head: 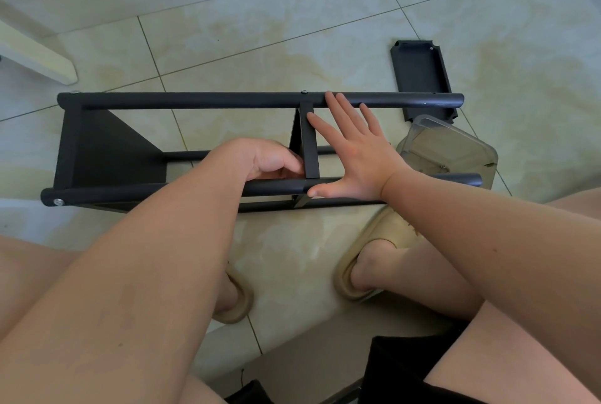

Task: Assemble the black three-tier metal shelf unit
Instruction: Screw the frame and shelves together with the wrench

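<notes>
Black three-tier metal shelf unit (107, 146) lay on its side on the cream tiled floor (292, 29). Left grip (276, 161) curled round its flat black middle panel (309, 143). Right grip (354, 156) lay flat, fingers spread, across that panel and the far round black pole (195, 101). A loose black metal panel (421, 78) lay beyond.

A loose panel (419, 73) lies behind the frame (195, 100), toward its right.

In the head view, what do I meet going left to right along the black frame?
Black metal end shelf panel, left hand, black metal middle shelf panel, right hand, clear plastic container.
</notes>
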`<move>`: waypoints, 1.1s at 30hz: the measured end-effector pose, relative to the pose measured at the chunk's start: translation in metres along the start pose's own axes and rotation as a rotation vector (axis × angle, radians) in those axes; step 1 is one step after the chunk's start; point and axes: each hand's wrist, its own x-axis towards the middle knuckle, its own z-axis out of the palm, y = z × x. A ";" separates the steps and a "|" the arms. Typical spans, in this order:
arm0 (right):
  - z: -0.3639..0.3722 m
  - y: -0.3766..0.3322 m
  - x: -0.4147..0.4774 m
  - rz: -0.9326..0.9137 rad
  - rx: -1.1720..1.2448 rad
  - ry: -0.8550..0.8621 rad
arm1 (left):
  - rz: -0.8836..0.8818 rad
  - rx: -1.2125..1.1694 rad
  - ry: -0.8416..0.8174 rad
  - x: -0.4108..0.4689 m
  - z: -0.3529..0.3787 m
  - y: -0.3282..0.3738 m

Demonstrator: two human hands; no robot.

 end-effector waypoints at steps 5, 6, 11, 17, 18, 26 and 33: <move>0.000 0.000 0.000 -0.002 -0.001 0.005 | 0.015 -0.023 0.005 0.000 0.000 -0.001; 0.000 0.000 0.000 -0.001 -0.002 0.003 | 0.019 -0.024 0.010 0.000 0.001 -0.001; 0.000 0.000 0.000 -0.002 -0.004 0.003 | 0.036 -0.029 0.027 0.001 0.000 -0.001; 0.000 0.000 0.000 -0.001 -0.005 -0.004 | -0.031 -0.055 -0.030 -0.004 0.000 0.001; 0.000 0.000 0.000 -0.001 -0.007 -0.005 | -0.050 -0.062 -0.039 -0.004 0.001 0.001; 0.000 0.000 0.000 -0.006 -0.004 0.012 | 0.016 -0.016 0.001 -0.003 0.002 0.002; 0.001 0.001 0.000 -0.006 -0.007 0.004 | 0.015 -0.064 0.004 0.000 0.001 0.000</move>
